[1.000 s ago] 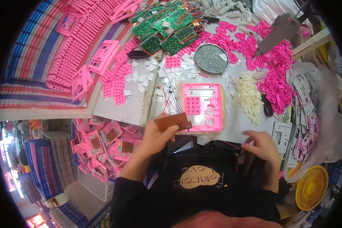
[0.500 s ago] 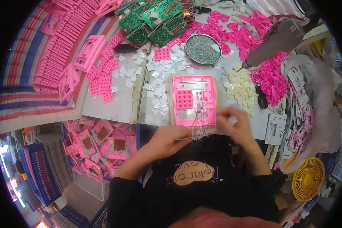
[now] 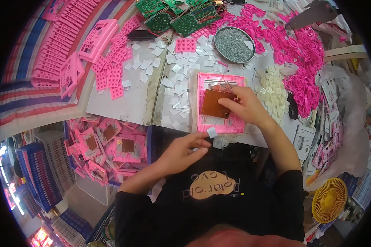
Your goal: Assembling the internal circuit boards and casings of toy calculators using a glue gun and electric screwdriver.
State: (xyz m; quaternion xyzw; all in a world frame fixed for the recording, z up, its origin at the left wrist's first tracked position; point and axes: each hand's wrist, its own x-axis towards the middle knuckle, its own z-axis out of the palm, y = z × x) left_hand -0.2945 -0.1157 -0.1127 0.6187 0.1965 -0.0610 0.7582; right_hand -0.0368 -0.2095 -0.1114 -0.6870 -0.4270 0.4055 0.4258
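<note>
A pink plastic casing (image 3: 200,123) lies face down on a pad at the table's near edge. Over its middle, my right hand (image 3: 244,103) grips a brown circuit board (image 3: 214,104), thumb on top, hiding much of the inside. Thin wires (image 3: 222,82) loop out around the board. My left hand (image 3: 183,153) is just off the casing's near-left corner, fingers loosely curled. A small white square (image 3: 211,132) sits at its index fingertip, seemingly stuck to it.
White squares (image 3: 179,90) are strewn left of the casing. A round dish of screws (image 3: 234,44) stands beyond it, near green circuit boards (image 3: 196,20). Cream discs (image 3: 272,84) and pink parts (image 3: 303,86) are piled right. A bin of pink assemblies (image 3: 123,164) stands below left.
My right hand has come from the casing's near-right corner to above its middle, now with the brown board. My left hand has left the casing's near edge; a white square shows at its fingertip.
</note>
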